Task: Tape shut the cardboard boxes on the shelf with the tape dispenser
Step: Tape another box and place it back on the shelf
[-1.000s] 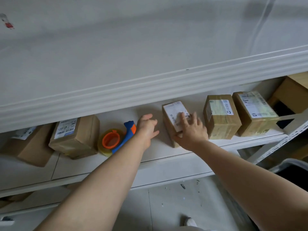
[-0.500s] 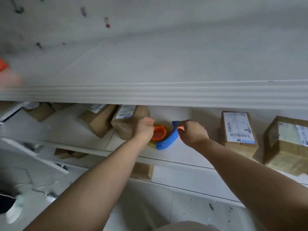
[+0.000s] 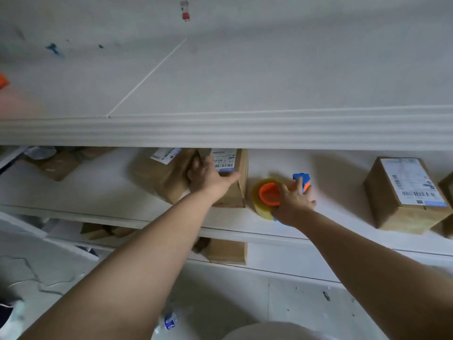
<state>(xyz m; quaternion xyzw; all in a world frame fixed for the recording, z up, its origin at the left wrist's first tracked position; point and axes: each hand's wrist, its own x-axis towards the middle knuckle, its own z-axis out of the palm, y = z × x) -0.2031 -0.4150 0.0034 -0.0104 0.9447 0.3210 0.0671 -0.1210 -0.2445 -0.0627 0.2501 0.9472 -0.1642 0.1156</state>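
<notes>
The right grip (image 3: 294, 201) lies over the tape dispenser (image 3: 272, 199), fingers curled across its blue handle (image 3: 302, 178) and thumb beside the orange hub (image 3: 267, 190), so it clasps the handle rather than the roll; how far the fingers reach underneath is hidden. The dispenser rests on its side on the white shelf (image 3: 338, 192), just right of the box the other hand holds and well left of another labelled box (image 3: 404, 197). It looks like hard plastic, stiff and light, and the handle is the sensible place to take it. The yellowish tape roll (image 3: 258, 211) is smooth and probably turns on its hub, so a hold there would likely slip. Any cutting teeth at the front cannot be seen here and are best kept clear of the fingers. The left grip (image 3: 210, 179) holds the cardboard box (image 3: 234, 192) with the barcode label, fingers hooked over its far left edge and thumb spread along the near face. That box seems small and probably light, with stiff corners but walls that may dent under a hard squeeze, so holding across an edge like this should steady it while tape is drawn over the seam. A second box (image 3: 164, 177) sits just beside it on the left, blurred, and may shift if the held one is pulled out. The upper shelf edge (image 3: 220, 133) hangs over all this, which likely leaves little room to swing the dispenser
</notes>
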